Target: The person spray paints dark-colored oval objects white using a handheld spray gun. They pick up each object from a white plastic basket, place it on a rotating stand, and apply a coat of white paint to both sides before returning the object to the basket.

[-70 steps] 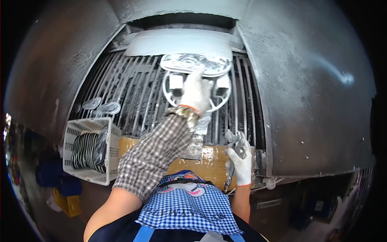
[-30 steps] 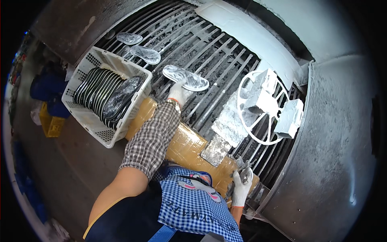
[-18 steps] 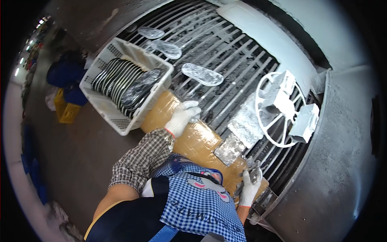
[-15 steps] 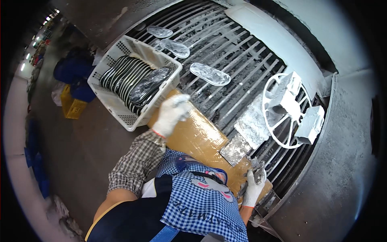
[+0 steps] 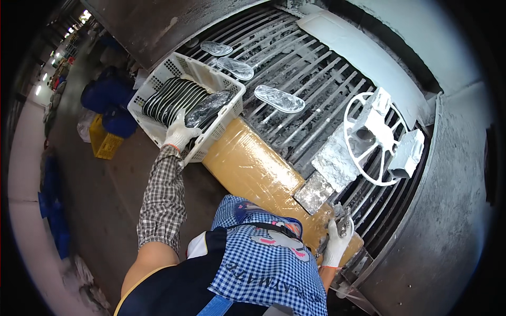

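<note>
My left hand point(image 5: 182, 133), in a white knit glove, reaches into a white perforated plastic basket point(image 5: 158, 136) at the left. Its fingers are spread against the near end of a row of dark, shoe-sole-shaped pieces point(image 5: 174, 97) with pale edges. Another such piece point(image 5: 211, 107) lies flatter beside the row, under a shiny clear cover. At the lower right, my gloved right hand point(image 5: 336, 243) is closed around a metal spray gun point(image 5: 343, 224) crusted with grey residue. Three sole-shaped pieces in shiny clear covers, the nearest of them point(image 5: 279, 99), lie apart on the slatted rack.
A tape-covered brown board point(image 5: 253, 163) runs along the front of the metal slats point(image 5: 311, 73). At the right stands a white-coated spoked wheel point(image 5: 374, 139) with box-like parts. Dark panels border the rack. Blue bundles and a yellow crate point(image 5: 104, 138) stand on the floor at the left.
My left hand has moved left from above the brown board into the basket, onto the dark pieces. My right hand stays low at the right, holding the spray gun. The view has shifted slightly.
</note>
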A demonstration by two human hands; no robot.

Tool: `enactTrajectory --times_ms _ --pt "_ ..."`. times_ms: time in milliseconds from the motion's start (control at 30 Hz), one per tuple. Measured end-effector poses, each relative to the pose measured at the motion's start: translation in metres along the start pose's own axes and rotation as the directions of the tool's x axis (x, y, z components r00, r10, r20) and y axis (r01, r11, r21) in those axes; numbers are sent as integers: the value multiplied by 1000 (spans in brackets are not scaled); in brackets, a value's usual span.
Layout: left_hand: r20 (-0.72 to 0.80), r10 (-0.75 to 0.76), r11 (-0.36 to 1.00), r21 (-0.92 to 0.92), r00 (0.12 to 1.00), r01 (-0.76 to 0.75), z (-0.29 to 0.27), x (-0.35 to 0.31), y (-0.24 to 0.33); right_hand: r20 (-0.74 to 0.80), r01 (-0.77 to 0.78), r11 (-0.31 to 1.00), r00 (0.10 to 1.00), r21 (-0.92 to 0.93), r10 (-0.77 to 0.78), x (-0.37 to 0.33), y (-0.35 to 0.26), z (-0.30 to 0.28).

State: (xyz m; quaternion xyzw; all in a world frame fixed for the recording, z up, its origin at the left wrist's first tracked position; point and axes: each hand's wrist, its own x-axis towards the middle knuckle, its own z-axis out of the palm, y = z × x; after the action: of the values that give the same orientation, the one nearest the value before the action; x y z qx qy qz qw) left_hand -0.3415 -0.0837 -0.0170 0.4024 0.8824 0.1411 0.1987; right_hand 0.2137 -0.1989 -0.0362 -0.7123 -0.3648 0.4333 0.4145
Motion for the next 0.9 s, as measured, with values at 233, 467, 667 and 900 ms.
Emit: enactTrajectory --times_ms 233,467,667,900 --pt "-215 -21 936 -348 976 -56 5 -7 21 -50 -107 994 993 37 109 -16 -20 -2" --pt "-205 422 794 -385 883 -469 16 20 -23 -52 56 993 997 100 -51 -6 11 -9" --pt "-168 40 408 -897 985 -170 -59 -37 53 -116 181 978 979 102 -169 -8 20 -20" --pt "221 282 434 -897 934 82 -27 -119 133 54 112 948 990 297 -133 -12 -11 -20"
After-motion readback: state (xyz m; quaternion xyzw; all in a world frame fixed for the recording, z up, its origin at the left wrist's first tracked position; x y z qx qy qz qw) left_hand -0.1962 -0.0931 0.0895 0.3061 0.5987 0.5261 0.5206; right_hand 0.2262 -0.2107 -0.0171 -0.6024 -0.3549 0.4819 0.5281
